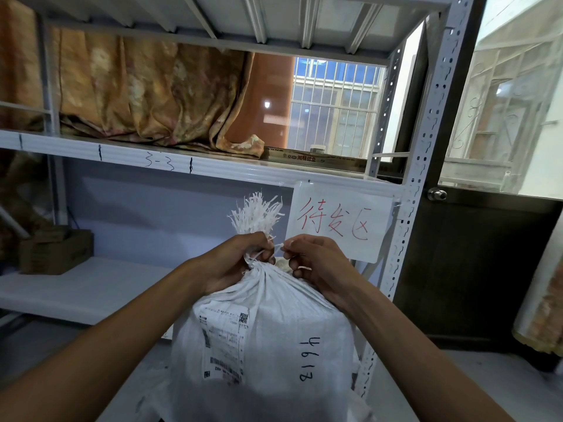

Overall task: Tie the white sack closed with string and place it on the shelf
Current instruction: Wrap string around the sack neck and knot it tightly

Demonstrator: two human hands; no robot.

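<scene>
A full white woven sack (268, 339) stands upright in front of the metal shelf (91, 287), with a shipping label and handwritten numbers on its side. Its neck is gathered, and a frayed white tuft (257, 213) sticks up above my fingers. My left hand (234, 263) grips the gathered neck. My right hand (316, 263) pinches a thin white string (278, 247) that runs to the neck. Both hands meet at the top of the sack.
A paper sign with red writing (338, 220) hangs from the upper shelf board (122, 153). A brown cardboard box (56, 251) sits on the lower shelf at left. An orange curtain (137, 89) hangs behind; a dark door (475, 263) stands at right.
</scene>
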